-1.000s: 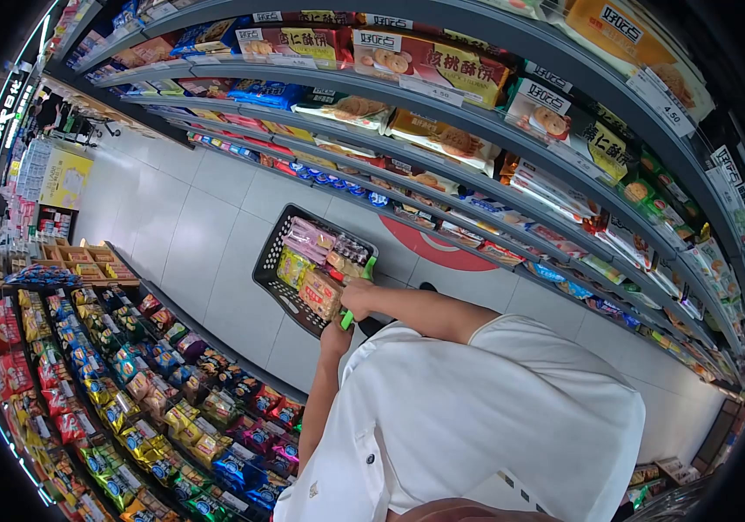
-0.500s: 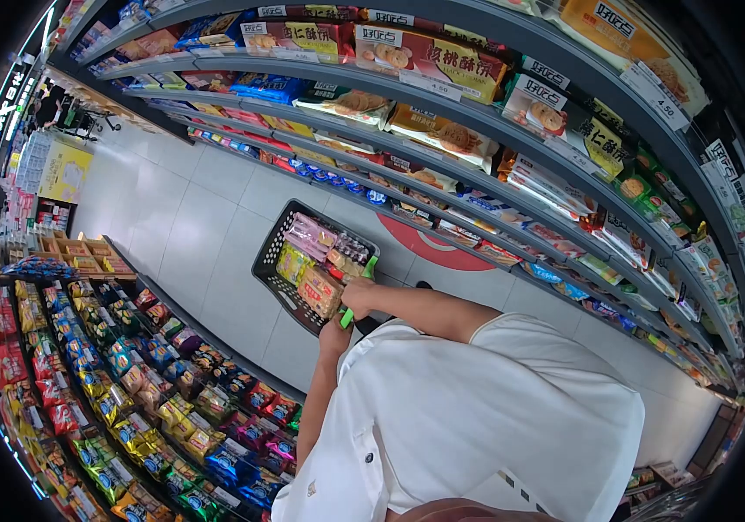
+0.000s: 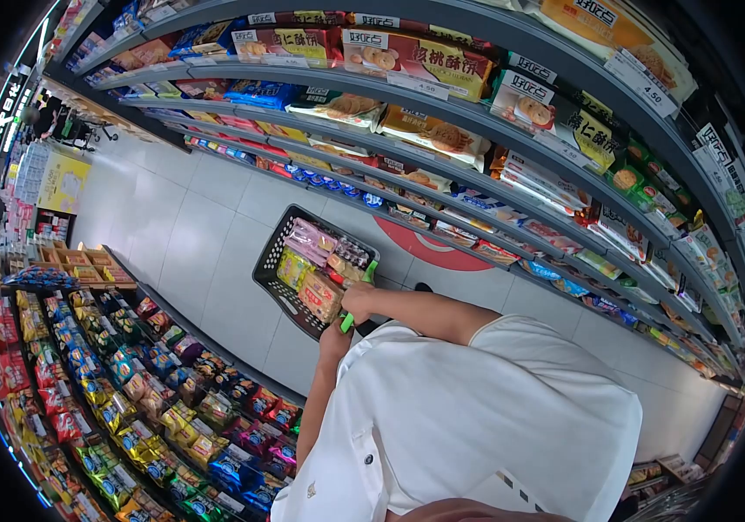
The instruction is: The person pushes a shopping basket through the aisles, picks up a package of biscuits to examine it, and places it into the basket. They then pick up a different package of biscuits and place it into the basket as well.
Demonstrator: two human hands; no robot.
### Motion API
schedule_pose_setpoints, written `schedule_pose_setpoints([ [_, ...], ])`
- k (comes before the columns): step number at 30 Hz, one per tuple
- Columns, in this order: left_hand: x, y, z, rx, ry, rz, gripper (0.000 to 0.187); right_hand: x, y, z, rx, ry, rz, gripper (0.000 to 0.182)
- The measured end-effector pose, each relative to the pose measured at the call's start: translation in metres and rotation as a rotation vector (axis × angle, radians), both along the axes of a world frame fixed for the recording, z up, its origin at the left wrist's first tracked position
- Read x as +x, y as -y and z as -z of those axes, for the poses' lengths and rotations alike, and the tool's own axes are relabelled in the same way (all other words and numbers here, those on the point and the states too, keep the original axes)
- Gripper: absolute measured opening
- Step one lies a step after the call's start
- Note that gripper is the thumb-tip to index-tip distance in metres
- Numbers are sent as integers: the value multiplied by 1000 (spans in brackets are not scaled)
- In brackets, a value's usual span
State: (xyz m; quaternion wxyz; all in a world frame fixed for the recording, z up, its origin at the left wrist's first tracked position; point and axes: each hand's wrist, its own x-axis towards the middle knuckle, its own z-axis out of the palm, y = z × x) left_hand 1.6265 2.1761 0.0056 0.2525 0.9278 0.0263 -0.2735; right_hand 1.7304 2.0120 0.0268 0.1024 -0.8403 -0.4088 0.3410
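A dark perforated shopping basket [image 3: 273, 290] with a green handle [image 3: 347, 323] is out in front of me, above the tiled floor. My right hand [image 3: 357, 300] is closed around the handle near its middle. Beside it, my left hand [image 3: 335, 337] is closed at the handle's near end, its fingers partly hidden. Inside the basket lie a pink package [image 3: 310, 241], a yellow-green bag [image 3: 291, 267], a brown biscuit-like pack [image 3: 319, 297] and a dark clear-topped pack [image 3: 352, 253].
Tall shelves of boxed and bagged biscuits [image 3: 416, 65] curve along the right side. On the left, a low sloping display [image 3: 155, 391] holds many small snack bags. Pale floor tiles [image 3: 203, 230] run between them, with a red floor marking [image 3: 433, 248]. A yellow-fronted stand [image 3: 62, 181] is farther off.
The basket and both hands stay almost in the same place in view. The shelves and display have shifted slightly. Both hands keep their hold on the handle.
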Motion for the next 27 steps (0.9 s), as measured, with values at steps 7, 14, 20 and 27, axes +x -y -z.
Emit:
schedule_pose_setpoints([
  [7, -1, -2, 5, -8, 21, -10, 34, 1, 0, 2, 10, -6, 13, 36],
  [14, 1, -3, 5, -19, 22, -16, 35, 4, 1, -3, 36, 4, 6, 34],
  [20, 3, -3, 7, -7, 3, -9, 35, 6, -3, -4, -27, -40, 7, 39],
  [27, 2, -2, 5, -32, 8, -36, 34, 7, -2, -10, -17, -50, 4, 38],
])
